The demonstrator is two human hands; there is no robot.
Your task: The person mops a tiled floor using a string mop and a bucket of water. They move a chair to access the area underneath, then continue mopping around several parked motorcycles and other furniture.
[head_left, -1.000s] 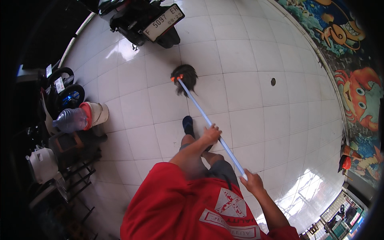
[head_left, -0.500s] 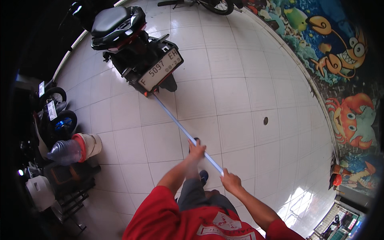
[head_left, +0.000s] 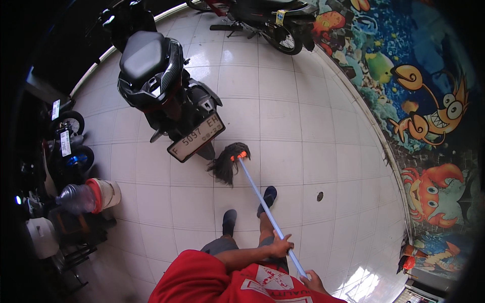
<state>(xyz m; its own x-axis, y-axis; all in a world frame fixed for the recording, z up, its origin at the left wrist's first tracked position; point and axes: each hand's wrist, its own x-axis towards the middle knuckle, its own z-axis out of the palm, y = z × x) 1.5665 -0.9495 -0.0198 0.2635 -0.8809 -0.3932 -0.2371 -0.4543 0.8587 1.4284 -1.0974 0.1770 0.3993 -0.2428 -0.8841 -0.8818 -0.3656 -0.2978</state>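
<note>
Both hands, left hand [head_left: 280,247] and right hand [head_left: 313,280], clasp mop handle [head_left: 262,202]; keep mop head [head_left: 226,162] flat, clear of scooter [head_left: 161,86].

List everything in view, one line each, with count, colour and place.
mop: 1, dark strands, orange collar, pale blue handle; head on the tiles behind the near scooter
scooters: 2, black; near one upper left, another at top
floor tiles: white, glossy
sea-creature mural: blue with orange animals; right wall
bottle and bucket: grey bottle, white bucket with red rim; left
floor drain: 1, dark; right of the feet
shoes: 2, dark
red shirt: bottom
left hand: grip on handle
right hand: grip on handle end
</note>
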